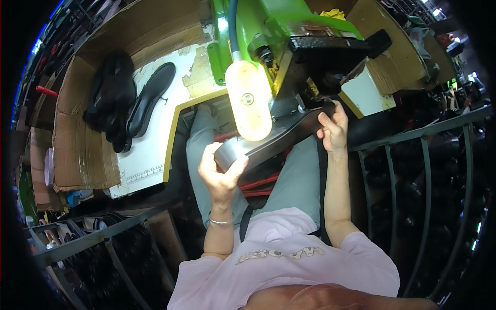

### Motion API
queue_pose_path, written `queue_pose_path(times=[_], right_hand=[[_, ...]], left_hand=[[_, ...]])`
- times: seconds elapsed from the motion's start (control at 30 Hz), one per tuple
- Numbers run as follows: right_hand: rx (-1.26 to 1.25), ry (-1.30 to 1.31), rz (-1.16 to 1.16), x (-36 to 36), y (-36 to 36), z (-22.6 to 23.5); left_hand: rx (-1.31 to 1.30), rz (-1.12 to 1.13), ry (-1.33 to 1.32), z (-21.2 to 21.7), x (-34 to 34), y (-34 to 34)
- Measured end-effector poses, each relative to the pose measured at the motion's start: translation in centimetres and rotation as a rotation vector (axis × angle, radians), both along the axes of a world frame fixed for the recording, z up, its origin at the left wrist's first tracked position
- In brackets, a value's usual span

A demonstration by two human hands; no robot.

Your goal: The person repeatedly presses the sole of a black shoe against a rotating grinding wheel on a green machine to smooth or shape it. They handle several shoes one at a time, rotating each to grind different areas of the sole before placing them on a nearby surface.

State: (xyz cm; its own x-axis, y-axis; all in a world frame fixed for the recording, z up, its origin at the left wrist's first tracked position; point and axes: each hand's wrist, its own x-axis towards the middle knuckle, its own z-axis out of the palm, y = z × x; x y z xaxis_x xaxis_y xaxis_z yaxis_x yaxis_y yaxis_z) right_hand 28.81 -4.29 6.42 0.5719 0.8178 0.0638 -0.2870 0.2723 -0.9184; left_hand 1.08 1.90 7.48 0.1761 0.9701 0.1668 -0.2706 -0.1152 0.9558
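Note:
A black shoe sole (283, 138) is stretched between my two hands, turned so its smooth side wall faces up. My left hand (221, 174) grips its wide end, thumb on the near side and fingers around the far side. At the other end, my right hand (335, 128) pinches the sole close to the head of a green machine (310, 39). The sole's far edge meets the machine's dark working part (310, 103); whether they touch I cannot tell. A bright lamp (249, 101) hangs over the sole and hides part of its far edge.
On the white worktable (147, 173) at left lie another black sole (152, 95) and a pile of black soles (109, 93), walled by cardboard (77, 134). Metal racks with rails (423, 129) stand on both sides. A yellow edge (173, 134) borders the table cutout.

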Motion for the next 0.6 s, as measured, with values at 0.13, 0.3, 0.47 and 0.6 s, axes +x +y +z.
queue_pose_path(times=[0.13,0.3,0.47,0.6], right_hand=[[-0.037,0.063,0.029,-0.9,-0.1,-0.1],[-0.05,0.161,0.091,-3.7,0.7,-0.3],[-0.021,0.072,0.142,-6.7,1.5,-0.3],[-0.048,-0.3,0.18,-6.5,0.8,-0.9]], left_hand=[[-0.042,0.007,-0.078,0.7,-0.4,0.8],[-0.106,-0.009,-0.127,-0.7,-3.6,1.3],[-0.281,0.006,-0.294,-2.2,-6.8,1.3],[-0.21,-0.329,0.305,-3.9,-10.2,2.1]])
